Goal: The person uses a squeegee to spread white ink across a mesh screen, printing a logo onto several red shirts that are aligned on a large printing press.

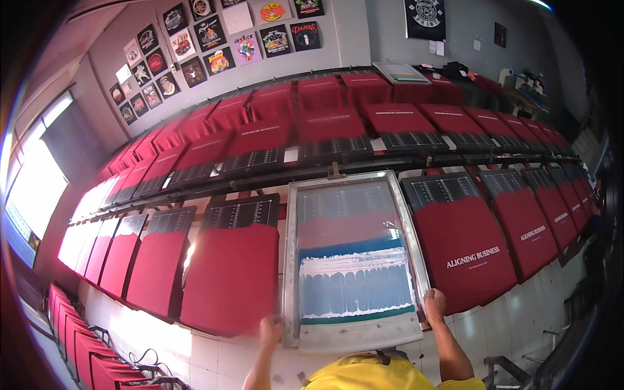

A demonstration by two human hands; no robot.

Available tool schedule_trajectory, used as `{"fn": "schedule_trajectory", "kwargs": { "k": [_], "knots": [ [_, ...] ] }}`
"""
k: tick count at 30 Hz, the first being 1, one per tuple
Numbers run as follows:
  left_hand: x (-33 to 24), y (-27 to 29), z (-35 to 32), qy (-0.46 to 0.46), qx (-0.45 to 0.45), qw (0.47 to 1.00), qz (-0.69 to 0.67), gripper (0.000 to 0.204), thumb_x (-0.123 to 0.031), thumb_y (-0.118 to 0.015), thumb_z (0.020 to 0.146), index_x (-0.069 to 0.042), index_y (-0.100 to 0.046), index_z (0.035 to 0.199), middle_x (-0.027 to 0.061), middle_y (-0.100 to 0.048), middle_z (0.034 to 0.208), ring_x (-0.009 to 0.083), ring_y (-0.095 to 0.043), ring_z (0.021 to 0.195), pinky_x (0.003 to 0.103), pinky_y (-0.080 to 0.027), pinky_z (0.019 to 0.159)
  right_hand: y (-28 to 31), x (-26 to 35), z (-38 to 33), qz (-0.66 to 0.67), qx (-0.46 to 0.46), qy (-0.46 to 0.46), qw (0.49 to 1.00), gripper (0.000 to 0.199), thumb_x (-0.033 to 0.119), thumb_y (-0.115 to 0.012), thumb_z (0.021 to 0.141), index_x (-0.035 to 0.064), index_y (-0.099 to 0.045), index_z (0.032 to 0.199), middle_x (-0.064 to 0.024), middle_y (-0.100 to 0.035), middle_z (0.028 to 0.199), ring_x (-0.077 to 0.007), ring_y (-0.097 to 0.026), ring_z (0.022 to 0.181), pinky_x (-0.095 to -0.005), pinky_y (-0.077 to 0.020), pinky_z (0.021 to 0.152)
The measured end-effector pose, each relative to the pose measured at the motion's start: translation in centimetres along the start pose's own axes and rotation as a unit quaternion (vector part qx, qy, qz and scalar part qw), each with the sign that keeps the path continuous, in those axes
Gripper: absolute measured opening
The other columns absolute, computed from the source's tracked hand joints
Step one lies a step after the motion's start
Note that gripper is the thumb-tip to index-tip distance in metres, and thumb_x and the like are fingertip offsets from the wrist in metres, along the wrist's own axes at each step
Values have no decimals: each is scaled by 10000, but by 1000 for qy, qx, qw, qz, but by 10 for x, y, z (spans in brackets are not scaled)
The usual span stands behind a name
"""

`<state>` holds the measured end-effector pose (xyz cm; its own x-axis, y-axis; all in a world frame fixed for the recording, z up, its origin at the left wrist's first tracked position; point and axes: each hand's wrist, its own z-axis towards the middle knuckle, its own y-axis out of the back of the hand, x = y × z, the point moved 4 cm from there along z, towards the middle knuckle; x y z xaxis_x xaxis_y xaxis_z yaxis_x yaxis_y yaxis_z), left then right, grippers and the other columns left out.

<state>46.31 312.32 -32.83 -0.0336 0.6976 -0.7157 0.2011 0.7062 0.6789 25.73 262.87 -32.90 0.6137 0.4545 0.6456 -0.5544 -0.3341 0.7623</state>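
1. At far left I see a bright window [29, 188] and rows of red shirts stretched on dark boards, running along the long table.
2. Just left of centre lies a plain red shirt [231, 276] on its board, no print showing on its red part.
3. My left hand [272, 330] grips the lower left corner of the printing screen [351, 260], fingers closed round the metal frame.
4. The screen lies flat over one board in the near row, its mesh smeared with white ink over blue.
5. My right hand [433, 305] is clamped on the frame's lower right edge.
6. Just right of it sits a printed shirt [465, 253] with white lettering.
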Motion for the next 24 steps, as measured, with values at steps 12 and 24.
{"fn": "schedule_trajectory", "kwargs": {
  "k": [12, 24],
  "knots": [
    [-77, 38, -88, -268, 67, 952, 131, 451, -242, -689, 850, -21, -627, 1238, 174, -621, 1262, 353, -542, 1225, 437, -431, 1048, 76, 85, -81, -128, 201, 337, 911, 569, 317, -689, 872, 47, -536, 1349, -161, -547, 1349, -358, -501, 1257, -462, -436, 1036],
    [-120, -3, -57, -303, 183, 901, 251, 362, 26, -586, 700, -17, -600, 1059, 150, -603, 1140, 349, -599, 1091, 430, -517, 907, 47, 109, -72, -222, 249, 422, 843, 433, 43, -716, 634, 42, -602, 1052, -103, -618, 1029, -303, -595, 1009, -407, -503, 913]
  ]
}}
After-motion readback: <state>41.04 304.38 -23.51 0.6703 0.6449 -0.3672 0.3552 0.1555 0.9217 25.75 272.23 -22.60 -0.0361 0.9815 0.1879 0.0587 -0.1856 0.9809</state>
